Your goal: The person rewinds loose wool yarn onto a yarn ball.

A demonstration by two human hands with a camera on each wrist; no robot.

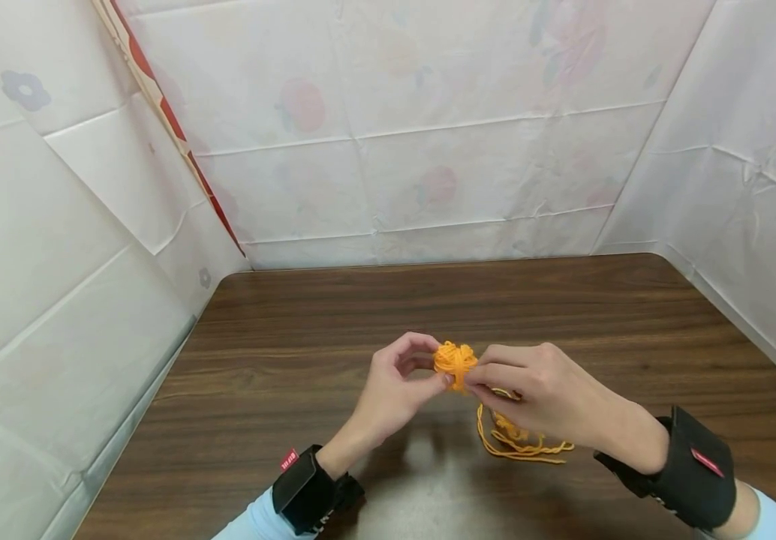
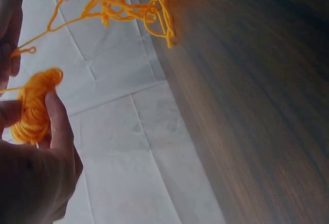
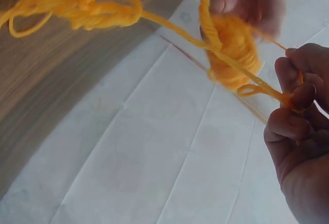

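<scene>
Dark wood table, white sheeted walls

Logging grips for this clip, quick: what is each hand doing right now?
Left hand: pinches the small orange yarn ball between thumb and fingers.
Right hand: pinches the loose yarn strand running from the ball.

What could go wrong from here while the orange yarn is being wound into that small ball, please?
The loose yarn on the table lies in tangled loops, so it could knot as it feeds. The left hand pinches the yarn ball only at the fingertips; it may slip and unwind. The strand in the right hand shows small loops that might snag.
</scene>
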